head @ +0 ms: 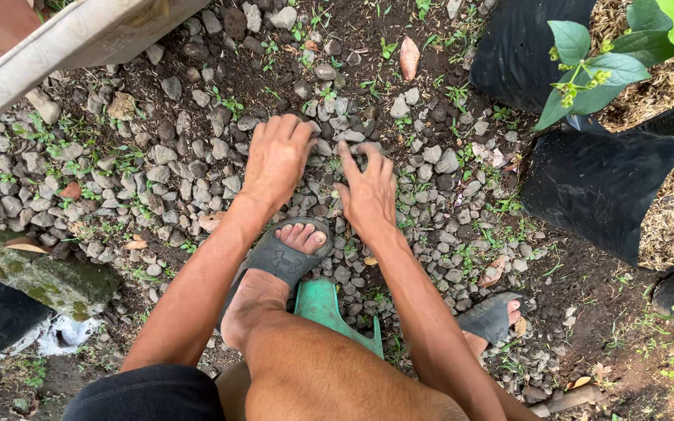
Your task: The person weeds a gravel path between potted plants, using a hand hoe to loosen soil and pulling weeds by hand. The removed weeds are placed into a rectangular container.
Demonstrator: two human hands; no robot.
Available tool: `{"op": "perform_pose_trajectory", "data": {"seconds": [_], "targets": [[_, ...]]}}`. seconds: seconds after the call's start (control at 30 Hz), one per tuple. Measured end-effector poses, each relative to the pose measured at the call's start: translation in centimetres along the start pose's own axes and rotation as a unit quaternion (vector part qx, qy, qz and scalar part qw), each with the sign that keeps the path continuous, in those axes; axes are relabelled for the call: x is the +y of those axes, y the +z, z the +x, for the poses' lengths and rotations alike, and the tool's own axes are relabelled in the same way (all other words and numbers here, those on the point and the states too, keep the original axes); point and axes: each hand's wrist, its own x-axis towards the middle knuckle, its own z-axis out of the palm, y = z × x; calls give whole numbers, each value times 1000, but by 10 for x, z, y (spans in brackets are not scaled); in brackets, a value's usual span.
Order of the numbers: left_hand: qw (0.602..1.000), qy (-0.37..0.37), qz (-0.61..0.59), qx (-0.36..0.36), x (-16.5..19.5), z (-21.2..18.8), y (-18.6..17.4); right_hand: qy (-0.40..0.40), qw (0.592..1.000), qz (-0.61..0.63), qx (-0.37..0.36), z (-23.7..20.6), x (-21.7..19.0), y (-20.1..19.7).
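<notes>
We see the left hand [276,160] and the right hand [368,187] side by side on the gravel [173,179], just ahead of the left foot [274,269]. A trowel [329,312] lies between the feet, grow bags [602,187] stand to the right, and a trough [64,39] sits far left.

Black plastic grow bags [594,187] holding a green-leaved plant [594,74] fill the right of the frame; a white plastic tub [79,39] sits upper left; a green plastic scoop [325,304] lies lower centre.

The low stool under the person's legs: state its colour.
Green; the stool shows between the legs in the head view.
</notes>
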Motion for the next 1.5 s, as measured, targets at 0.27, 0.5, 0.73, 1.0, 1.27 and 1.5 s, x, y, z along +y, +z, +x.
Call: {"op": "perform_pose_trajectory", "data": {"seconds": [0.27, 0.5, 0.73, 1.0, 1.27, 1.5], "targets": [[994, 95, 30, -40, 35, -8, -4, 19, 997, 68, -32, -13, 23, 6], [987, 132, 30, -87, 78, 4, 31, 113, 983, -67, -129, -66, 53, -10], [946, 156, 155, -238, 122, 15, 36, 199, 971, -76, -109, -79, 70, -43], [810, 288, 366, -356, 201, 35, -54, 94, 960, -31, -262, -119, 92, -43], [808, 319, 416, -270, 217, 81, -44, 281, 948, 79, -129, -97, 150, -94], [913, 201, 182, -304, 225, 80, 28, 188, 927, 281, -163, -119, 147, -89]]}}
